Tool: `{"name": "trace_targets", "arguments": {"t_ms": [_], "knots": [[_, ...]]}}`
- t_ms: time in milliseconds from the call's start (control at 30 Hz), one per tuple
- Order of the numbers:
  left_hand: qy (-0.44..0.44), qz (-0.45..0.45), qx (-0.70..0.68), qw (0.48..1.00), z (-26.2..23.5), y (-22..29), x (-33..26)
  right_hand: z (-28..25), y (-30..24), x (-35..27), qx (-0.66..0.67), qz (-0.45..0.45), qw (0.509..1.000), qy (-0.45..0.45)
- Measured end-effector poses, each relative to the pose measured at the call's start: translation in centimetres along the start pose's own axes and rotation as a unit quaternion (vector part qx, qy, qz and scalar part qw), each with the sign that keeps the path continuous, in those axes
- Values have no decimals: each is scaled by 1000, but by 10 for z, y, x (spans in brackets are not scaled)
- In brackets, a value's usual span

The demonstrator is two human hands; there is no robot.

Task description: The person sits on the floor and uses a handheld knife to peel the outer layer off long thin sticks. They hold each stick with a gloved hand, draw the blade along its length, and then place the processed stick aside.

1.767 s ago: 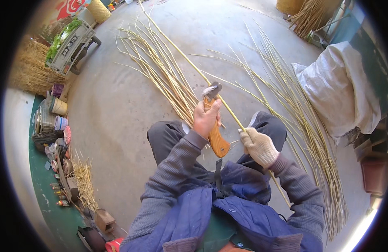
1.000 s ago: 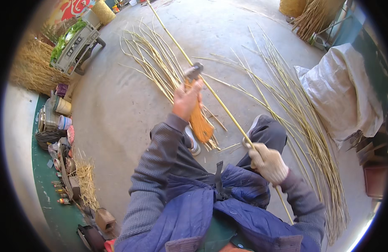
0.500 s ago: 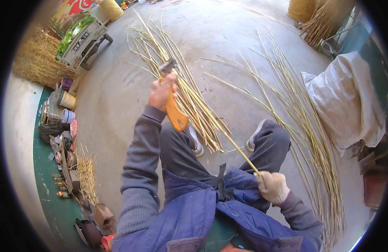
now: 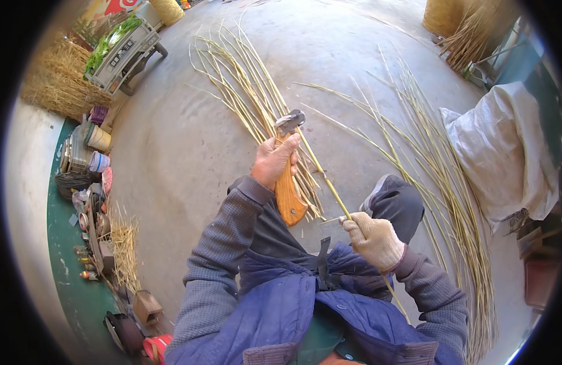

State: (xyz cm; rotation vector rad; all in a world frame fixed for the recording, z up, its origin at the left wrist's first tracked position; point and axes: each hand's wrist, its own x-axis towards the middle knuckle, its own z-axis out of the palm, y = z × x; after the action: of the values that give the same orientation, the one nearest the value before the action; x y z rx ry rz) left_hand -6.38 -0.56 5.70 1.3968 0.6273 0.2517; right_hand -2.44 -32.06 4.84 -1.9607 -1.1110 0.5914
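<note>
My bare left hand point(image 4: 272, 162) is closed around a tool with a curved orange-brown wooden handle point(image 4: 291, 201) and a short dark metal head point(image 4: 289, 123). In front of my lap, my right hand point(image 4: 374, 242), in a cream knitted glove, grips a thin yellow-green stick point(image 4: 333, 191). The stick slants up and left to the tool's head, and its other end shows below the glove by my sleeve. Whether the metal bites into the stick is too small to tell. Beneath the tool, a bundle of peeled-looking sticks point(image 4: 244, 97) lies on the floor between my feet.
A longer bundle of thin sticks point(image 4: 454, 210) lies along my right, beside a white woven sack point(image 4: 503, 149). At the far left stand a small cargo cart point(image 4: 124, 56) with greens and a straw stack point(image 4: 59, 79). Tins and clutter line the left wall, near a wooden box point(image 4: 147, 307).
My left hand with the tool has come right and nearer. My right hand has moved up and slightly left, and a length of stick now shows below the glove.
</note>
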Motion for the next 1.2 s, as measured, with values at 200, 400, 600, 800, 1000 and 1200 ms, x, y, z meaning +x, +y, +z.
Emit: {"name": "trace_targets", "arguments": {"t_ms": [200,400,600,800,1000,1200], "knots": [[156,5,18,988,-139,-3,77,16,31,-84,-204,-101,973,-36],[305,51,-13,951,-337,20,126,-18,25,-150,-172,41,968,-180],[341,115,-69,930,-507,52,103,-42,59,-196,-232,82,964,-98],[291,82,-93,949,-479,52,90,-52,93,-198,-263,123,955,54],[163,-34,-40,985,-303,-27,105,-98,126,-121,-399,167,889,150],[13,-124,-30,992,-176,-83,125,-104,232,-78,-43,17,935,351]]}}
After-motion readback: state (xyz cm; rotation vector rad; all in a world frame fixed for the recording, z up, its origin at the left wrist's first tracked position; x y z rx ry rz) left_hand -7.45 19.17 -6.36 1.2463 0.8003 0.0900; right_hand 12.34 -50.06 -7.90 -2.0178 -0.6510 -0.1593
